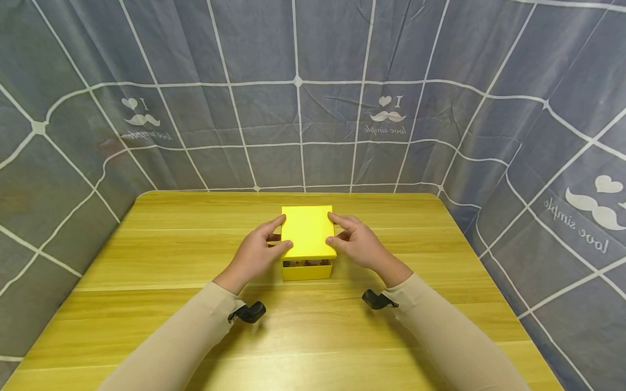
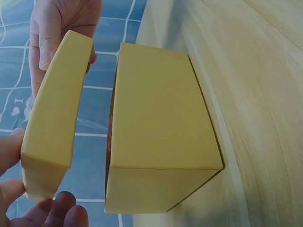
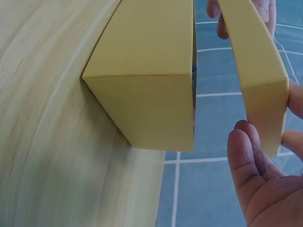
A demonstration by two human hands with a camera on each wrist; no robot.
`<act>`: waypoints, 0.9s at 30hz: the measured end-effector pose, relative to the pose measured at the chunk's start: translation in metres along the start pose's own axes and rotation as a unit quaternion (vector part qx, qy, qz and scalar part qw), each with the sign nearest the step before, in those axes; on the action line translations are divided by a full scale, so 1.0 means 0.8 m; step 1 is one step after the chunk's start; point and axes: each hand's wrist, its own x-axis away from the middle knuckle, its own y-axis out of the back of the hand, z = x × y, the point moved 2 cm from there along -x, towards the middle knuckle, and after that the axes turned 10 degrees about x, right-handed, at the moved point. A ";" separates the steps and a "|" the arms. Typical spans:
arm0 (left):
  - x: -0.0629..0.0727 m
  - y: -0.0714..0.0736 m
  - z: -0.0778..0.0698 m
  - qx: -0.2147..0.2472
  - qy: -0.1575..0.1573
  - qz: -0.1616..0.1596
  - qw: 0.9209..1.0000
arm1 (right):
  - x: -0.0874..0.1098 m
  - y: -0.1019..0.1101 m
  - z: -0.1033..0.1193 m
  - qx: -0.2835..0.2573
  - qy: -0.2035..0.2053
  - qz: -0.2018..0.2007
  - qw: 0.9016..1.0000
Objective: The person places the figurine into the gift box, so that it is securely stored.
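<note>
A yellow box lid [image 1: 308, 232] is held level between both hands, raised over the yellow box [image 1: 307, 272]. My left hand [image 1: 255, 251] grips the lid's left side, thumb near the front corner. On the opposite side my right hand [image 1: 360, 244] grips it the same way. Both wrist views show a gap between the lid [image 2: 57, 113] and the box [image 3: 142, 104], which sits on the table. Through the gap in the head view, small dark and reddish contents [image 1: 308, 263] show inside the box; most of them are hidden under the lid.
The wood-grain table [image 1: 195, 271] spreads around the box. A grey curtain [image 1: 264, 114] with white grid lines hangs behind it and along both sides. Black wrist cameras [image 1: 250, 312] hang below the sleeves, near the tabletop.
</note>
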 end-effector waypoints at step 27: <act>-0.002 -0.005 0.014 -0.052 0.030 0.014 0.998 | -0.007 -0.013 -0.015 0.038 -0.018 0.032 0.999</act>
